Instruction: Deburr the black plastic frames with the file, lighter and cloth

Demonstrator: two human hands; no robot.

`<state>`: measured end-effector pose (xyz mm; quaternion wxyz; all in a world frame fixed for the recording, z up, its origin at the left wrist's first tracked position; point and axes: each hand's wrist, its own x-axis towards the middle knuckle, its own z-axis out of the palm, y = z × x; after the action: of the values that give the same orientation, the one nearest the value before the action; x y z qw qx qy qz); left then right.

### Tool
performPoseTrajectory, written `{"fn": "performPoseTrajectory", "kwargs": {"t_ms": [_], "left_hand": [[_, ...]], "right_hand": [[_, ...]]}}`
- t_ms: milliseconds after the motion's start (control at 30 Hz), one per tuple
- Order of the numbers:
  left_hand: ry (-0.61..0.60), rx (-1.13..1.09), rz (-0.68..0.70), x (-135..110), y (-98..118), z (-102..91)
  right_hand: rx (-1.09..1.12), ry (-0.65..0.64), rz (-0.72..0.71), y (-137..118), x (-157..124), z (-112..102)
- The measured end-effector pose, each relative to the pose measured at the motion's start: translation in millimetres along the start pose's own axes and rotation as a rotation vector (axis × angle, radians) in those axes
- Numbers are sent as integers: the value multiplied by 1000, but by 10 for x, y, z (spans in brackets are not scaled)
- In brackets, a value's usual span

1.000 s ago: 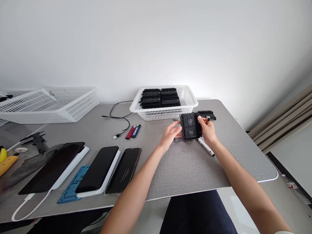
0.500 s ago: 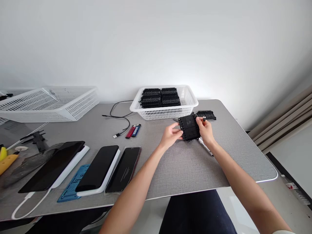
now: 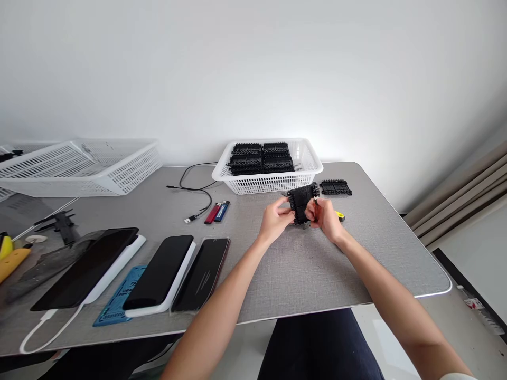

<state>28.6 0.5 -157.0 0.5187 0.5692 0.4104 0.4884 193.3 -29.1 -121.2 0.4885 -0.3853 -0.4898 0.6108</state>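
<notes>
My left hand [image 3: 276, 217] and my right hand [image 3: 325, 217] both grip a black ribbed plastic part [image 3: 300, 202], holding it tilted just above the grey table [image 3: 301, 269]. The fingers of each hand are curled round its edges. A second flat black part [image 3: 335, 187] lies on the table just behind my right hand. Under that hand a bit of a yellow-tipped pen [image 3: 340, 216] shows. Behind the hands stands a white basket [image 3: 269, 179] stacked with several more black parts [image 3: 261, 157].
A black USB cable [image 3: 194, 193] and red and blue lighters [image 3: 217, 212] lie left of the basket. Three dark phones [image 3: 160, 272] lie at the front left, one with a white cable. An empty white basket [image 3: 81, 166] stands far left, near a caliper [image 3: 59, 222].
The black part was flat and facing me a second ago; both hands have turned it edge-on and drawn closer together. The pen under my right hand is now mostly hidden.
</notes>
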Motion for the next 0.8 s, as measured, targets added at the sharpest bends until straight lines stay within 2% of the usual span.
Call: {"fn": "performPoseTrajectory", "kwargs": {"t_ms": [100, 267, 500, 800], "left_hand": [[10, 40, 32, -15, 30, 3], [-17, 130, 102, -49, 81, 20], [-45, 178, 146, -92, 123, 67], [-68, 220, 178, -143, 185, 97]], "right_hand": [[23, -63, 141, -10, -8, 39], [50, -101, 260, -46, -5, 37], [91, -164, 296, -32, 18, 8], [82, -160, 362, -69, -1, -34]]}}
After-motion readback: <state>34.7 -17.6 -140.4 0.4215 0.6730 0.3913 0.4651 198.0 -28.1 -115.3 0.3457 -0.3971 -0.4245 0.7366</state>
